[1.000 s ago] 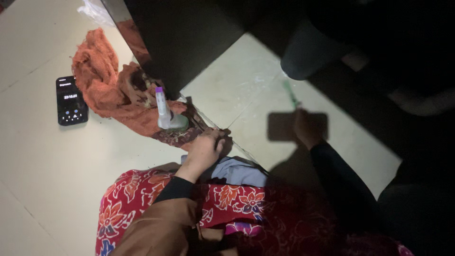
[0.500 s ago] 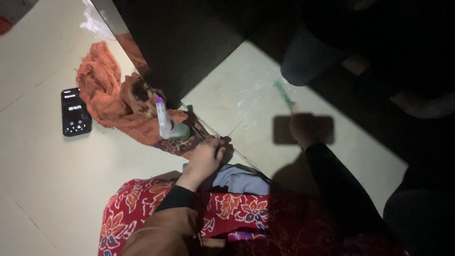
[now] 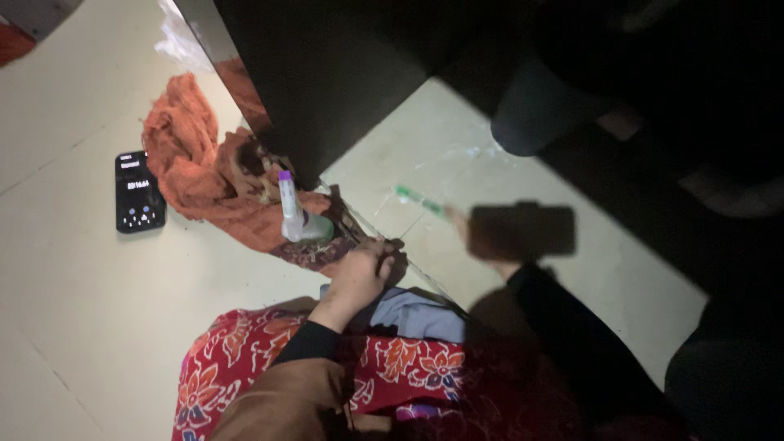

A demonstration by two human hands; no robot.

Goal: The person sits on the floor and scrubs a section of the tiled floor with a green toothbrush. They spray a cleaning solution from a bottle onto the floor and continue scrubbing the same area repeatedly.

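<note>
My left hand rests with curled fingers on the edge of a dark patterned cloth, where a glossy pale surface begins. It lies just right of a small spray bottle with a purple cap. My right hand is in shadow and partly hidden by a dark blurred rectangle. It holds a thin green stick whose far end lies on the glossy surface, pointing left.
A crumpled orange cloth and a black phone with a lit screen lie on the pale floor at left. A tall dark panel stands behind the bottle. Red floral fabric and a grey-blue cloth cover my lap. Another person's leg is at upper right.
My right hand has swung the green stick from pointing up and away to pointing left, nearer the bottle. My left hand has stayed on the cloth edge.
</note>
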